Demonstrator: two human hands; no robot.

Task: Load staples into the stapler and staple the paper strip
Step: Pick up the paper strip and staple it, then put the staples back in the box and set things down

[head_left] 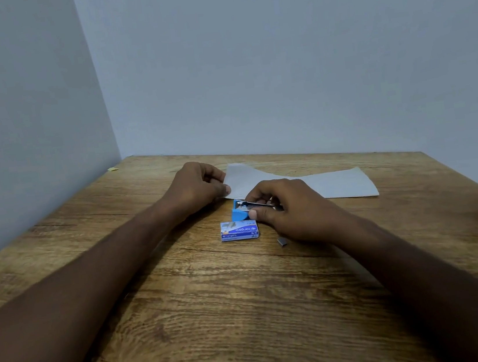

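Meeting pale walls (pixel 275 54), a wooden table (pixel 219 320) fills the corner.

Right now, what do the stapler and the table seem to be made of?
Stapler: blue body, likely matte plastic; its shiny silver bar looks like metal. Table: wood or wood-look laminate, judging by the brown grain lines; which one cannot be told.

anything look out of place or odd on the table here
One small thing: a loose metal piece, probably a staple strip, lies alone on the wooden table, right of the staple box. The paper strip and blue stapler look normal.
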